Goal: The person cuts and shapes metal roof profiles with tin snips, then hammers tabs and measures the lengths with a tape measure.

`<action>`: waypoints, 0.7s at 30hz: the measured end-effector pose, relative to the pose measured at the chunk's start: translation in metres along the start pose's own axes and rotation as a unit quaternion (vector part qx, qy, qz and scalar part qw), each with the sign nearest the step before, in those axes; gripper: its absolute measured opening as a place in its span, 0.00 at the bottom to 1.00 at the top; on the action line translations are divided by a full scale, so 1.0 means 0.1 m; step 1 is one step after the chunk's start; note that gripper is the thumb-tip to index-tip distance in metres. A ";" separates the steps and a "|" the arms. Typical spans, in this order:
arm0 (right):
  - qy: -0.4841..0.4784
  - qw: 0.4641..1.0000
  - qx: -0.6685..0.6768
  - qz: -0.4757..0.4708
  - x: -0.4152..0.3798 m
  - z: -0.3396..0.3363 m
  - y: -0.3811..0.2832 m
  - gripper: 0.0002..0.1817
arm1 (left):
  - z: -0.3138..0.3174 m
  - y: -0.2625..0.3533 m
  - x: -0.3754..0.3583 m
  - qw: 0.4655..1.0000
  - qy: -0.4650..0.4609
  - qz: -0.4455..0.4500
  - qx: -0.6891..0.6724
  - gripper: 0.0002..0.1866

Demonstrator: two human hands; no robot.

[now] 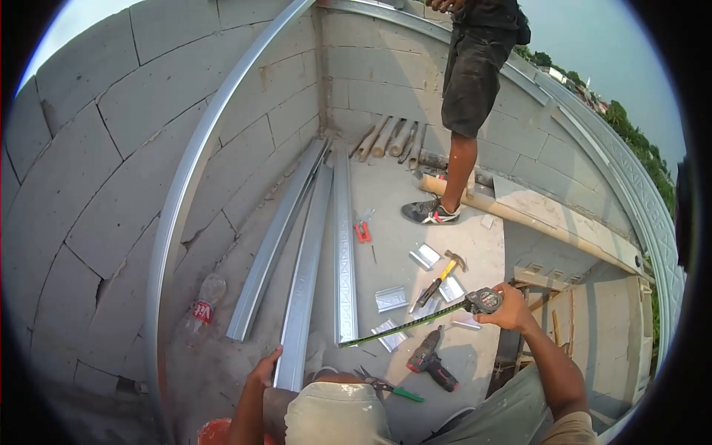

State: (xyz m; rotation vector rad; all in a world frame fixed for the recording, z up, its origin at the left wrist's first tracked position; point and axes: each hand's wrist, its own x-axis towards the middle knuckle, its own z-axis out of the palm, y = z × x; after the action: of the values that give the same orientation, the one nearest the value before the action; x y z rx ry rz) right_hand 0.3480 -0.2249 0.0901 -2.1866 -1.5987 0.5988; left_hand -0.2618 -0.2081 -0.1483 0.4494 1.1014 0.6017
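Note:
My right hand [506, 308] is closed round a tape measure [483, 300]. Its blade runs out leftward, with its tip at the near end of a patterned metal channel [344, 252] on the floor. At the lower left, my left hand [265, 368] grips the edge of a second metal channel [305, 289] near its end. Between my hands and just beyond lie a cordless drill [432, 362], green-handled snips [393, 386], a yellow-and-black hammer [439, 280] and several short cut metal pieces [391, 299].
Another person's leg [461, 167] stands beyond the hammer. A third channel [274, 245] lies left, near a plastic bottle [205, 304]. A tall metal profile [185, 170] arcs past the block wall [111, 163]. Red-handled pliers [362, 231] lie ahead; the floor drops to an opening [519, 326] at right.

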 end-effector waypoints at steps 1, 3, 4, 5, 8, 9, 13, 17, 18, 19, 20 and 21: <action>-0.042 0.999 -0.016 -0.013 0.02 0.06 -0.03 0.50 | -0.06 0.07 -0.04 0.999 0.021 -0.030 0.027 0.39; -0.033 0.998 0.035 -0.051 0.05 0.21 -0.15 0.46 | -0.25 0.05 0.02 0.996 0.015 -0.003 0.090 0.39; -0.044 0.996 0.044 -0.062 0.04 0.26 -0.35 0.44 | -0.45 -0.03 0.14 0.990 0.014 0.019 0.141 0.38; -0.050 0.995 0.055 -0.072 0.02 0.29 -0.56 0.43 | -0.38 0.07 0.02 0.981 0.064 -0.010 0.183 0.38; -0.085 0.990 0.036 -0.107 0.14 0.55 -0.89 0.42 | -0.54 0.01 0.05 0.936 0.139 0.028 0.322 0.38; -0.100 0.988 0.034 -0.110 0.20 0.67 -0.98 0.42 | -0.59 0.00 0.04 0.931 0.146 0.037 0.332 0.37; -0.143 0.971 0.046 -0.188 0.41 1.14 -1.38 0.44 | -0.65 -0.13 -0.12 0.950 0.200 0.092 0.219 0.35; -0.187 0.945 0.051 -0.263 0.59 1.74 -1.95 0.45 | -0.51 -0.29 -0.45 0.958 0.220 0.071 0.168 0.35; -0.196 0.944 0.051 -0.260 0.62 1.91 -2.05 0.45 | -0.47 -0.30 -0.52 0.957 0.204 0.074 0.192 0.37; -0.173 0.936 0.013 -0.306 0.65 2.08 -2.13 0.46 | -0.46 -0.32 -0.56 0.955 0.186 0.077 0.218 0.39; -0.147 0.924 -0.025 -0.352 0.70 2.22 -2.22 0.46 | -0.46 -0.32 -0.56 0.955 0.189 0.071 0.217 0.39; -0.153 0.923 -0.023 -0.352 0.74 2.34 -2.31 0.46 | -0.46 -0.31 -0.53 0.959 0.185 0.053 0.207 0.41</action>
State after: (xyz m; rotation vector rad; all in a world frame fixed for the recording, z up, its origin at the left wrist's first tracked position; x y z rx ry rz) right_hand 0.0578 -0.0768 0.0048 -1.4107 -2.3945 0.6858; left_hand -0.3144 -0.2643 -0.1489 0.7844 1.5798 0.5613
